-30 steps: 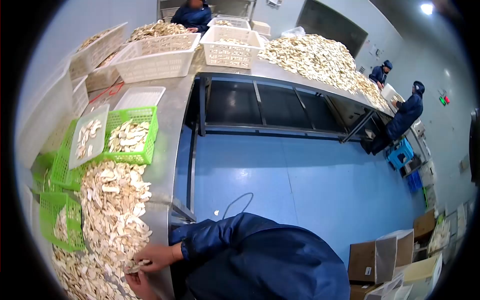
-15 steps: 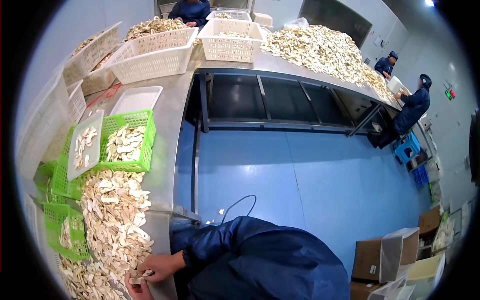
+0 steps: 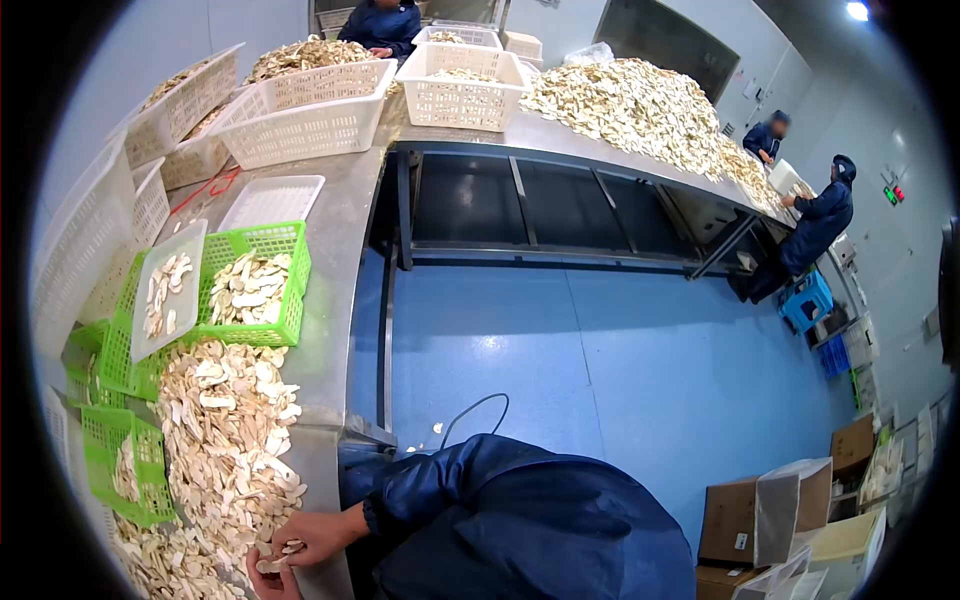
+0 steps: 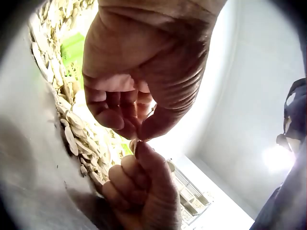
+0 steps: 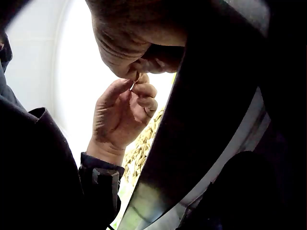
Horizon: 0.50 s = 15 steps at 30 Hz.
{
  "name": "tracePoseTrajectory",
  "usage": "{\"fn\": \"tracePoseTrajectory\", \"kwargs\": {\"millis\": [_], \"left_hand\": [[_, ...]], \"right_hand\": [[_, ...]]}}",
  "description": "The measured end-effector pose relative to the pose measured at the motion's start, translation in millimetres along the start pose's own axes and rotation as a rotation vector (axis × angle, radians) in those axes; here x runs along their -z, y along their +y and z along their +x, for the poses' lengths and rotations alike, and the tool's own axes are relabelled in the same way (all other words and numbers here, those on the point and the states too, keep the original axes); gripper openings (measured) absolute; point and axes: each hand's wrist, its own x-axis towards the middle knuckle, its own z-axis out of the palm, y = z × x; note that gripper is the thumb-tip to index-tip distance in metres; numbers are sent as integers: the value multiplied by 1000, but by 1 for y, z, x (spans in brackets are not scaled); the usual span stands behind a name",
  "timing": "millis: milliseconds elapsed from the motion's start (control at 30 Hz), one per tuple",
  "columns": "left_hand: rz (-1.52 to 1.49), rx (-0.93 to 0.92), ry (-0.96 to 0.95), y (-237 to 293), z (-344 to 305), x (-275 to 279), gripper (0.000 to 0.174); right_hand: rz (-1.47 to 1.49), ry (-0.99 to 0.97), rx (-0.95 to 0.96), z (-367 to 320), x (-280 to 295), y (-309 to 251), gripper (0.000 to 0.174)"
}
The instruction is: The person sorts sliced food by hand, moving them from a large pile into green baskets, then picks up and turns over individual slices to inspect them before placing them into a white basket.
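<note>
Both hands meet at the near edge of a long pile of pale dried mushroom slices (image 3: pixel 225 440). My left hand (image 3: pixel 276 583) pinches a mushroom slice (image 3: pixel 268 566) between thumb and fingers. Right beside it, my right hand (image 3: pixel 325 535) grips another slice (image 3: pixel 293 547). From the left wrist, the left hand (image 4: pixel 148 57) shows large above, its fingertips touching those of the right hand (image 4: pixel 148 187), with a thin slice edge (image 4: pixel 134 144) between them. The right wrist view has the left hand (image 5: pixel 122 112) below the right hand (image 5: pixel 139 38), a narrow pale edge (image 5: pixel 132 86) at the fingertips.
Green baskets (image 3: pixel 300 285) stand along the pile, one bearing a white tray (image 3: pixel 165 290) with slices. White crates (image 3: pixel 300 125) line the far corner of the steel table (image 3: pixel 320 400). Other workers (image 3: pixel 825 205) are at the far tables, around another big heap (image 3: pixel 630 110). Cartons (image 3: pixel 735 525) sit behind right.
The head view has shifted slightly. Both hands stay together at the pile's edge, lower in the head view than a second ago, still holding slices.
</note>
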Motion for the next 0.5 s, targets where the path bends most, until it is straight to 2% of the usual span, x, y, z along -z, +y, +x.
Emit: {"fn": "tracePoseTrajectory", "kwargs": {"millis": [67,200,500], "left_hand": [[-64,-23,-10,-13,1,-3,54],[-219,8,-56,-5,-1,-3,53],[-267,24,-89,-2,0,-2,50]], "right_hand": [[-5,-23,-21,0,0,-1,19],[0,-43,-47,-1,2,-2,18],[0,-22,-20,-1,1,-2,17]]}}
